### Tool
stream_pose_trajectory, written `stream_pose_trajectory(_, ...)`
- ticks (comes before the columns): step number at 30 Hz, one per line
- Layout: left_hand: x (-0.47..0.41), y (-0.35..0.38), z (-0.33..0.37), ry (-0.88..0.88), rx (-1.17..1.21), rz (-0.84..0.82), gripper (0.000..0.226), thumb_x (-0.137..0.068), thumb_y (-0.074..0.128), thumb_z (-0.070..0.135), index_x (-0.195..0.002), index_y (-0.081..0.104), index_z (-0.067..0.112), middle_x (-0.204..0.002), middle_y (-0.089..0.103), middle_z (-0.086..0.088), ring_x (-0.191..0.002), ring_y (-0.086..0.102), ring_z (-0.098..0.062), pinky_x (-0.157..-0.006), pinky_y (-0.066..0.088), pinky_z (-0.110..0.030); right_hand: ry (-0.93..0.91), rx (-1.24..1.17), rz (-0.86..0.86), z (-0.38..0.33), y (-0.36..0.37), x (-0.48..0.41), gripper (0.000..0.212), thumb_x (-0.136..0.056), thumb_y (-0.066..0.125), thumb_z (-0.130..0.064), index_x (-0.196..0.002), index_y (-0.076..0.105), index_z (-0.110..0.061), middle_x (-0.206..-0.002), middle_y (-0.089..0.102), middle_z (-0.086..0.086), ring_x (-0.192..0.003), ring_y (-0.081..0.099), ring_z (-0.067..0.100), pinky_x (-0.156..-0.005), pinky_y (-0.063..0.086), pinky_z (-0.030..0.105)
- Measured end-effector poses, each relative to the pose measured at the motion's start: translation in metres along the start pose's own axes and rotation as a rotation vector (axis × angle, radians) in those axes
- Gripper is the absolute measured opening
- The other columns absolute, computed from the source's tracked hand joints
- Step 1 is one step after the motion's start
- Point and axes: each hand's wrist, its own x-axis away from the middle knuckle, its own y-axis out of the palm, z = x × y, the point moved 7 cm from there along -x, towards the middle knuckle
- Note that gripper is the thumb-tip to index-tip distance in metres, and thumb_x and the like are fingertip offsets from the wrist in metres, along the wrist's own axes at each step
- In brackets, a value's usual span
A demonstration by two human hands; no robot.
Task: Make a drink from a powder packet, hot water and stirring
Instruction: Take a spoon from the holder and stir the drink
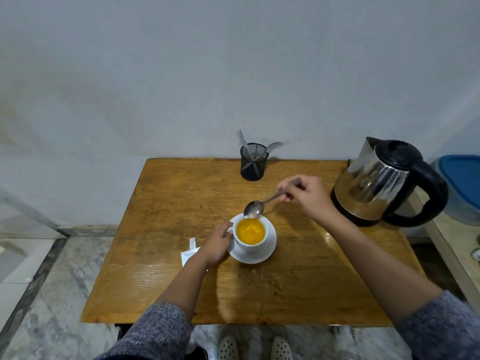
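A white cup [251, 244] full of orange drink [250, 229] stands on a white saucer [270, 249] in the middle of the wooden table [168, 203]. My left hand [218, 242] grips the cup at its left side, by the handle. My right hand [305, 194] pinches the handle of a metal spoon [255, 209], whose bowl hangs just above the cup's far rim, out of the liquid. A torn white powder packet [189, 253] lies on the table left of my left wrist, partly hidden by it.
A steel electric kettle [381, 183] with a black handle and lid stands at the table's right back corner. A black mesh holder [252, 162] with cutlery stands at the back edge. A blue-lidded container [459, 183] sits off the table at the right.
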Motion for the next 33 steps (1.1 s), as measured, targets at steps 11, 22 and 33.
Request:
stream_pose_trajectory(11, 0.002, 0.001, -0.002, 0.034, -0.01, 0.05, 0.029, -0.097, 0.034, 0.02, -0.12, 0.052, 0.018, -0.123, 0.048, -0.004, -0.111, 0.044, -0.015, -0.093, 0.032, -0.028, 0.633, -0.822, 0.464, 0.136, -0.015, 0.04, 0.015, -0.091, 0.049, 0.001, -0.097, 0.062, 0.005, -0.09, 0.068, 0.018, -0.073, 0.07, 0.016, -0.056, 0.058, 0.015)
stream_pose_trajectory(22, 0.007, 0.002, 0.004, 0.072, -0.054, 0.108, 0.03, -0.097, 0.034, 0.022, -0.12, 0.052, 0.016, -0.122, 0.051, -0.007, -0.107, 0.045, -0.014, -0.091, 0.032, -0.027, 0.524, 0.192, 0.069, 0.149, 0.022, 0.054, 0.027, -0.077, 0.063, 0.002, -0.101, 0.065, -0.009, -0.093, 0.063, 0.004, -0.086, 0.06, 0.019, -0.056, 0.044, 0.019)
stream_pose_trajectory(33, 0.02, 0.003, 0.007, 0.117, -0.053, 0.248, 0.039, -0.097, 0.034, 0.022, -0.135, 0.039, 0.016, -0.135, 0.041, -0.004, -0.122, 0.041, -0.013, -0.097, 0.029, -0.024, 0.359, 0.4, -0.018, 0.155, 0.049, 0.06, 0.009, -0.079, 0.06, 0.0, -0.087, 0.064, -0.002, -0.09, 0.065, 0.012, -0.08, 0.061, 0.023, -0.067, 0.053, 0.034)
